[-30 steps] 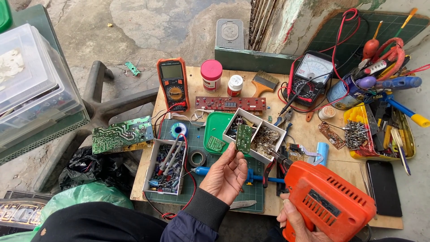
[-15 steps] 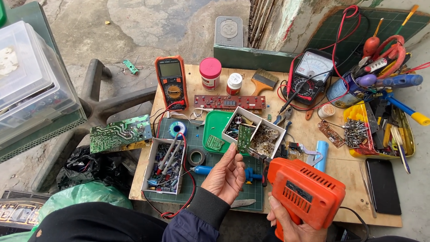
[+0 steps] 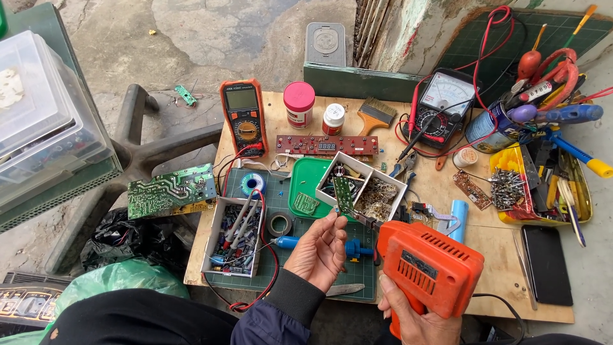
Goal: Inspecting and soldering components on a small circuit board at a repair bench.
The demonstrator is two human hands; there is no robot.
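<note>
My left hand (image 3: 319,249) pinches a small green circuit board (image 3: 345,195) upright above the white divided parts box (image 3: 389,182). My right hand (image 3: 418,319) grips the handle of an orange soldering gun (image 3: 431,268), whose metal tip (image 3: 364,220) points left and sits close under the small board. Both hands hover over the green cutting mat (image 3: 357,271) at the front of the wooden table (image 3: 491,255).
On the table lie an orange digital multimeter (image 3: 243,116), an analog meter (image 3: 442,105), a red circuit strip (image 3: 327,145), a brush (image 3: 373,115), two jars, a green dish (image 3: 306,191) and a yellow tool tray (image 3: 543,185). A large green board (image 3: 169,191) overhangs the left edge. A black phone (image 3: 546,265) lies at right.
My right hand has swung the orange soldering gun left and up, bringing its tip to the small board. The left hand has stayed nearly still with the board.
</note>
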